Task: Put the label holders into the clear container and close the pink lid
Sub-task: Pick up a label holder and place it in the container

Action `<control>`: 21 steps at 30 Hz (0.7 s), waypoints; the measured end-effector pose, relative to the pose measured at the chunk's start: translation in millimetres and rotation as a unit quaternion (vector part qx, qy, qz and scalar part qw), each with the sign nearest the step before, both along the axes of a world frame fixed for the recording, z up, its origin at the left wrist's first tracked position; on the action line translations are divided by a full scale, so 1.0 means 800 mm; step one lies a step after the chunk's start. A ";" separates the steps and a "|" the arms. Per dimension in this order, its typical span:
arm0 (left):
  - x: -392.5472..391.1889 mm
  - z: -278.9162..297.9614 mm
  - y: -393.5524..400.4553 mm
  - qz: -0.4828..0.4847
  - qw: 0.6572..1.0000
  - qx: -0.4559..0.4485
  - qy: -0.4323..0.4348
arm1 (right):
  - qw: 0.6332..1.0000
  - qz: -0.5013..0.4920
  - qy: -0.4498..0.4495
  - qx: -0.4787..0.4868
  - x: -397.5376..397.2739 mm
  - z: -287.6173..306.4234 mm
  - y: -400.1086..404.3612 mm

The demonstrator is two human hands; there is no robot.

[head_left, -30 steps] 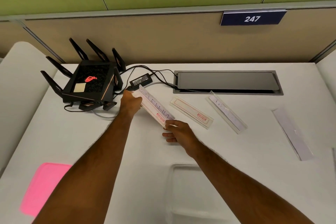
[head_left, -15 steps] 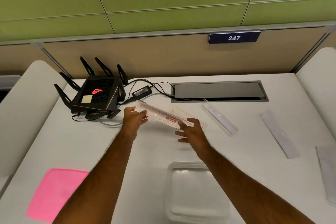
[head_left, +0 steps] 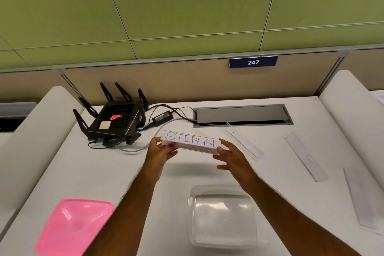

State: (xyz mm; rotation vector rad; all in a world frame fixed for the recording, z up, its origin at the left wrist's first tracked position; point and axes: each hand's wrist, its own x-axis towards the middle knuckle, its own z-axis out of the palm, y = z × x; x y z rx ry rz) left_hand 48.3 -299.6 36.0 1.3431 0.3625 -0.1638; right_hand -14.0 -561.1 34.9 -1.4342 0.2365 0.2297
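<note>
Both hands hold one label holder above the white desk, lifted clear of the surface, its face turned toward the camera with "STEPHN" handwritten in blue. The left hand pinches its left end between thumb and fingers; the right hand grips the right end, thumb on top, fingers loosely spread below. The clear container sits open on the desk nearer the camera than the held holder, slightly to its right, with nothing visible inside. The pink lid lies flat on the desk, well to the left of the container. Three more label holders lie on the desk beyond and to the right of the container. A black router stands far beyond the lid.
</note>
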 end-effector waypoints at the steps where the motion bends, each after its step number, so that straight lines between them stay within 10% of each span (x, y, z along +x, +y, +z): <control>1: -0.007 0.002 -0.001 -0.002 1.000 0.011 -0.007 | 1.000 -0.004 -0.006 0.000 -0.005 0.002 -0.004; 21: -0.115 -0.002 -0.008 -0.115 0.985 0.122 -0.052 | 0.999 0.034 -0.033 -0.006 -0.099 0.011 -0.070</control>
